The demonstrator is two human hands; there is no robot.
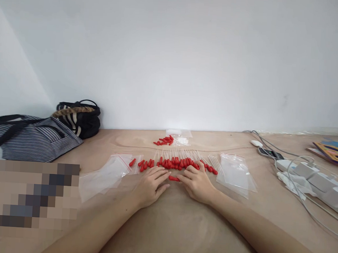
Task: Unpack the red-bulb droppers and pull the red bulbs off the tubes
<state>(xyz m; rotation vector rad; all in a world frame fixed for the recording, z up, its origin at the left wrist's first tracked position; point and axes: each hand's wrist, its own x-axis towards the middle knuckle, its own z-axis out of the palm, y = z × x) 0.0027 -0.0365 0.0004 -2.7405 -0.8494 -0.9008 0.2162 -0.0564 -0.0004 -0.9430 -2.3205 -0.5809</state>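
Over the middle of the table, my left hand (153, 186) lies palm down with its fingers stretched and apart, its fingertips near the row of red rubber dropper bulbs (169, 164). To its right, my right hand (196, 183) has its fingers bent. One loose red bulb (173, 178) lies sideways between the hands, its right end at my right fingertips; the grip there is partly hidden. Other right fingers reach the bulbs in the row. Behind the row, thin clear dropper tubes (181, 154) point away from me, several seemingly joined to bulbs.
Clear zip bags lie left (105, 176) and right (234, 174) of the row. Farther back are a small pile of red bulbs (165, 140) and a bag of tubes (181, 140). A striped bag (39, 137) stands left; a power strip (311, 177) with cables lies right.
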